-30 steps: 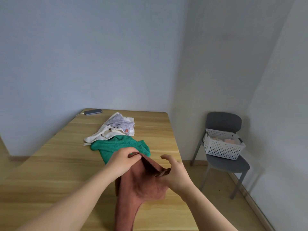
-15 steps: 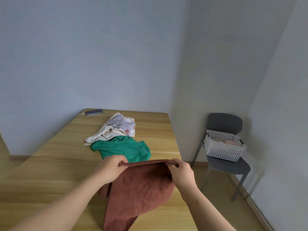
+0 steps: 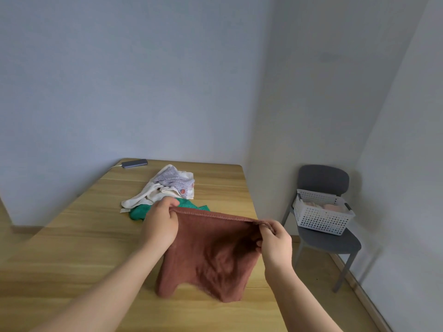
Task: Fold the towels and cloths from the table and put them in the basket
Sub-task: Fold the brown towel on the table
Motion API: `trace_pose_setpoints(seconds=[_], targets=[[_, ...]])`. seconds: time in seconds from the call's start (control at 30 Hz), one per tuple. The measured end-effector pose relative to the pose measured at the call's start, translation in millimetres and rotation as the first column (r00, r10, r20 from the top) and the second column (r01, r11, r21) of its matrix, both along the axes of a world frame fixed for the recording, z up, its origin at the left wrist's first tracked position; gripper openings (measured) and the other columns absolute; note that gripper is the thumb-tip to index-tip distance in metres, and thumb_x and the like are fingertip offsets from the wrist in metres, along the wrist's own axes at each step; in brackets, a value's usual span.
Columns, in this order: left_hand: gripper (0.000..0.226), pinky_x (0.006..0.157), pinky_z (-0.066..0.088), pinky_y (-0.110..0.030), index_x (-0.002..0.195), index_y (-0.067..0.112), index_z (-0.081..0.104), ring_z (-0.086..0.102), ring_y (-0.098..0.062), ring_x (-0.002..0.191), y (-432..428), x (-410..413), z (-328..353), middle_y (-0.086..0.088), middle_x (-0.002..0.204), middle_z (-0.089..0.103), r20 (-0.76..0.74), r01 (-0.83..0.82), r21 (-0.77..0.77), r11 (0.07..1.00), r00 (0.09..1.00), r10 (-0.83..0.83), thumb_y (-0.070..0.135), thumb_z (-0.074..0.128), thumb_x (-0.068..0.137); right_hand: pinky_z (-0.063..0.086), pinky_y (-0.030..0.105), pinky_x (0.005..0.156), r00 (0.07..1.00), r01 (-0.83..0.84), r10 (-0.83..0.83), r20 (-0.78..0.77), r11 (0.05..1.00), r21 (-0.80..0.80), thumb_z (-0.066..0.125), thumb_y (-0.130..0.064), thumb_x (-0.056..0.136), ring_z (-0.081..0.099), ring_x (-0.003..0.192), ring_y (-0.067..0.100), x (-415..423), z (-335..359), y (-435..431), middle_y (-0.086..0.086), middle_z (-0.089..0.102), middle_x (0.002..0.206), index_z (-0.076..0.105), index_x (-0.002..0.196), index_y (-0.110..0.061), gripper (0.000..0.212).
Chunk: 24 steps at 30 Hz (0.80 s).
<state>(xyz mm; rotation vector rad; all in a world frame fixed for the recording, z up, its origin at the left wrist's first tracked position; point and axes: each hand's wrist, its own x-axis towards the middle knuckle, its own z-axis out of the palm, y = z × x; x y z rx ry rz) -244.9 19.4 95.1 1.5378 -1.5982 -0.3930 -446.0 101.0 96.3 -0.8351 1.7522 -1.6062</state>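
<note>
Head view, brown towel: The brown towel [image 3: 213,250] hung between the two hands over the near right part of the table [image 3: 72,236]. Its top hem was stretched in a line, and its lower corners were on the wood or just above it (I could not tell which).
Left hand: The left hand [image 3: 161,221] gripped the left end of the hem, with its fingers curled round the cloth.
Right hand: The right hand [image 3: 275,243] pinched the right end, thumb and fingers closed on a bunched corner.
Other laundry: A green towel [image 3: 139,212] lay just behind the left hand, partly hidden by it. A cream cloth [image 3: 148,195] and a patterned cloth [image 3: 175,178] lay crumpled at its far side, touching it.
Basket: The basket [image 3: 321,221] stood on the seat of a grey chair [image 3: 323,180] off the table's right side, well apart from the brown towel. Something pale pink already lay in it.
Phone: A phone [image 3: 134,163] sat at the table's far left corner, on a cable.
Step in hand: This looked like spreading the brown towel open for its first fold.
Doing it well: The right corner needed working out of its bunch so that both hands held true corners. With the hem taut and level, the towel could go down flat on bare wood, clear of the green towel, and be folded edge to edge.
Risk: The towel's right side hung near the table's edge, so a slack lower end might slide off.
</note>
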Motion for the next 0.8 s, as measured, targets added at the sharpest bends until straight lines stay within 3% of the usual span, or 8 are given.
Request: trace_pose_setpoints(seconds=[0.1,0.27,0.47,0.53,0.63,0.73,0.8], targets=[[0.028,0.080,0.044,-0.030,0.104,0.013,0.064,0.061,-0.026,0.097,-5,4,7,-0.006,0.113,0.063,0.005,-0.026,0.000,1.000,1.000,0.026,0.001,0.043,0.090,0.043,0.028,0.060,0.991,0.075,-0.064,0.120,0.993,-0.093,0.047,-0.007,0.094,0.051,0.062,0.015,-4,9,3,0.001,0.056,0.067,0.062,0.075,-0.020,0.028],[0.023,0.075,0.034,-0.022,0.100,0.010,0.066,0.058,-0.020,0.096,-2,3,29,-0.005,0.104,0.067,-0.121,-0.081,-0.129,0.988,0.990,0.065,0.002,0.045,0.093,0.044,0.025,0.060,0.965,0.165,-0.121,0.231,0.970,-0.180,0.047,-0.007,0.093,0.053,0.064,0.014,-12,19,-1,0.002,0.058,0.069,0.063,0.075,-0.019,0.027],[0.015,0.080,0.038,-0.022,0.101,0.009,0.068,0.057,-0.012,0.091,-7,15,29,-0.001,0.100,0.068,-0.303,-0.122,-0.160,0.980,0.950,0.069,0.011,0.060,0.088,0.041,0.026,0.054,0.979,0.177,-0.152,0.136,0.963,-0.202,0.055,-0.006,0.089,0.046,0.051,0.014,-16,20,-6,0.002,0.059,0.069,0.066,0.082,-0.015,0.015],[0.015,0.078,0.039,-0.024,0.098,0.008,0.070,0.057,-0.013,0.089,-16,23,18,-0.002,0.097,0.069,-0.265,-0.120,-0.100,0.988,0.960,0.090,0.014,0.063,0.087,0.042,0.028,0.054,0.984,0.177,-0.171,0.051,0.972,-0.155,0.059,-0.009,0.087,0.048,0.050,0.014,-19,14,-11,0.002,0.061,0.068,0.065,0.086,-0.013,0.008],[0.013,0.076,0.042,-0.028,0.094,0.009,0.071,0.062,-0.021,0.092,-34,36,-6,-0.006,0.096,0.070,-0.120,-0.049,0.035,0.998,0.991,0.053,0.012,0.062,0.087,0.043,0.029,0.057,0.990,0.140,-0.141,-0.028,0.990,-0.032,0.057,-0.012,0.088,0.052,0.048,0.017,-23,0,-22,0.002,0.058,0.050,0.066,0.083,-0.013,0.010],[0.017,0.076,0.044,-0.030,0.099,0.013,0.071,0.063,-0.026,0.095,-47,41,-8,-0.005,0.101,0.071,-0.047,-0.065,0.066,0.996,0.997,0.068,0.016,0.057,0.091,0.051,0.025,0.055,0.992,0.091,-0.088,0.090,0.995,-0.032,0.051,-0.006,0.093,0.066,0.060,0.018,-23,-3,-35,0.009,0.064,0.067,0.065,0.079,-0.011,0.020],[0.021,0.074,0.041,-0.027,0.105,0.014,0.070,0.061,-0.025,0.096,-53,41,6,-0.005,0.104,0.070,-0.069,-0.099,0.023,0.995,0.993,0.100,0.017,0.054,0.093,0.056,0.026,0.065,0.984,0.068,-0.050,0.168,0.992,-0.103,0.049,-0.003,0.094,0.070,0.074,0.019,-24,4,-44,0.012,0.068,0.081,0.066,0.079,-0.008,0.024]])
